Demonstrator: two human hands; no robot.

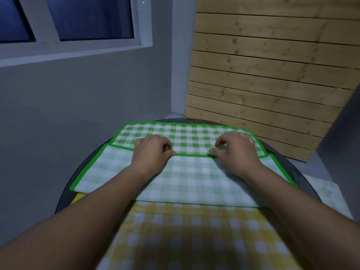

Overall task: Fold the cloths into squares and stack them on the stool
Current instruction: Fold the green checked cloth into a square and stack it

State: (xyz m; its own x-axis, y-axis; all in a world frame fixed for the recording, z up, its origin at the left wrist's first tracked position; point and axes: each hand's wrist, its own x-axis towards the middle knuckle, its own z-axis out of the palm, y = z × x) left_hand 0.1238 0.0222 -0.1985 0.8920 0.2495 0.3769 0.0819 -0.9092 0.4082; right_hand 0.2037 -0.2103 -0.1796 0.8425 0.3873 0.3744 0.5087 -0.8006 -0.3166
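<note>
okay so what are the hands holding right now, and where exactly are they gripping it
Both hands pinch the green checked cloth at its folded-over green hem: left hand left of the middle, right hand to the right.

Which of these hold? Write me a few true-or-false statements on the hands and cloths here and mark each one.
1. Both hands, left hand and right hand, pinch the folded edge of the green checked cloth. True.
2. The green checked cloth lies fully flat, unfolded. False: its near part is turned over, paler side up.
3. A yellow checked cloth lies nearer the person. True.
4. The cloths rest on a pale square table. False: on a dark round surface.
</note>
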